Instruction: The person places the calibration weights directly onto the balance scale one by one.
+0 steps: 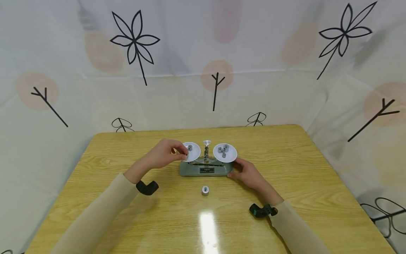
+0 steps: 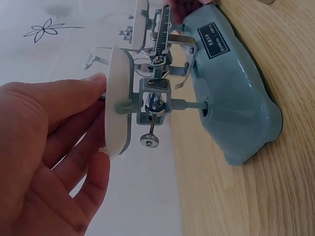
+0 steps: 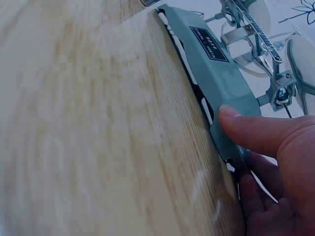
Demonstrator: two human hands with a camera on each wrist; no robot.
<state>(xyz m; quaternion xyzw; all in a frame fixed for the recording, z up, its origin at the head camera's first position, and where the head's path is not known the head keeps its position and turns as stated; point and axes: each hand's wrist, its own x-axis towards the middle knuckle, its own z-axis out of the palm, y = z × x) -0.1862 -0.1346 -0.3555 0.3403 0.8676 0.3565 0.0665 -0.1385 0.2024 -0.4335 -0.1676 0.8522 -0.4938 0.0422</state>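
A balance scale with a grey-blue base (image 1: pixel 204 170) stands mid-table and carries two white pans. My left hand (image 1: pixel 165 155) hovers at the left pan (image 1: pixel 194 154), fingertips curled together over its rim. They seem to pinch a small dark weight, mostly hidden. One weight (image 1: pixel 190 147) stands on that pan. Several weights (image 1: pixel 223 150) sit on the right pan (image 1: pixel 231 157). My right hand (image 1: pixel 248 174) grips the base's right end. In the right wrist view its thumb (image 3: pixel 246 130) presses the base (image 3: pixel 216 64). The left wrist view shows the left pan (image 2: pixel 118 103) edge-on beside my left hand (image 2: pixel 44 147).
A single loose weight (image 1: pixel 205 190) stands on the wooden table (image 1: pixel 285 158) in front of the scale. A white cloth with flower prints (image 1: pixel 136 38) walls in the table at the back and both sides. Black wrist mounts (image 1: pixel 147 187) sit on both forearms.
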